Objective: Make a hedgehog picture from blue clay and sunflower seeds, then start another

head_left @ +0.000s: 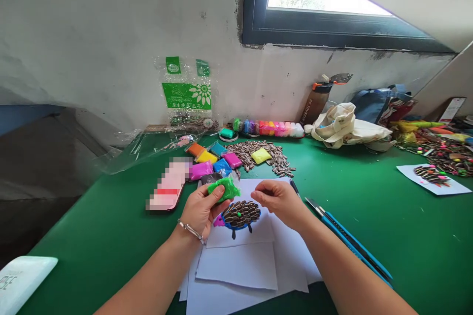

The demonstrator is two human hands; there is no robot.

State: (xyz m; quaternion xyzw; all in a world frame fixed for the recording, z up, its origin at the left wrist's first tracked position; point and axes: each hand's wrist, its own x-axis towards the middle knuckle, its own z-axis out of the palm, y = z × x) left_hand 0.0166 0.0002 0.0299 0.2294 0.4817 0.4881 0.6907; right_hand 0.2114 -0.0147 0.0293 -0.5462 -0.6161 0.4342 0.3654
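Note:
My left hand [201, 209] grips a packet of bright green clay [224, 189] between thumb and fingers. To its right, my right hand [277, 199] is closed, thumb against the fingertips; whatever it may pinch is too small to make out. Between and below the hands, a hedgehog figure [242, 214] lies on white paper [236, 263]. Its body is covered in striped seeds, with a blue edge, a pink face and a small green dot on top. More clay packets, among them a pink one [200, 171], sit behind my left hand.
Loose seeds [247, 150] with a yellow packet [260, 156] lie behind the paper. A phone [170, 184] is at left, blue cutters [354, 241] at right. Along the wall stand a bottle [316, 101] and a cloth bag [342, 125]. Another seed figure [430, 175] is far right.

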